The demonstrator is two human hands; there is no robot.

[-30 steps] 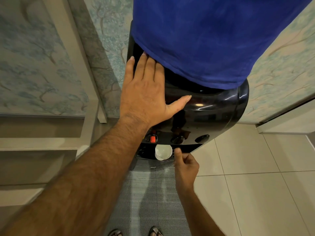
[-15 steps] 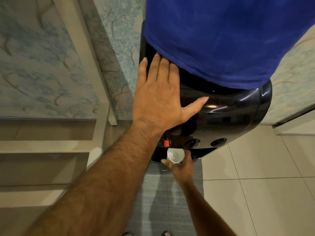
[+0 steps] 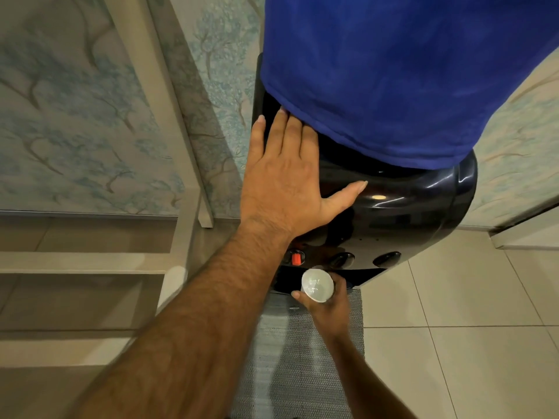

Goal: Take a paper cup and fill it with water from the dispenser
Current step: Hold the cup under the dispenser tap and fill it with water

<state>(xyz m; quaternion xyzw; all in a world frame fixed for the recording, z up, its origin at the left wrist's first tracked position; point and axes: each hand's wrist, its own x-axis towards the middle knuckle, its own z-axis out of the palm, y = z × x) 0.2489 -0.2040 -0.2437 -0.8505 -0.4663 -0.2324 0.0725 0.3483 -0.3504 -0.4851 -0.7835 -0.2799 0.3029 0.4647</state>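
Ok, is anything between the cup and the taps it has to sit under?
Nothing visible. The right hand holds the paper cup just below the dispenser's tap row, near the red tap. The left hand lies flat on top, clear of the taps.

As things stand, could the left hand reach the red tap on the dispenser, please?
Probably yes. The left hand lies flat and empty on the dispenser top, and the red tap sits just below its wrist with nothing between. The right hand holds the paper cup off to the side.
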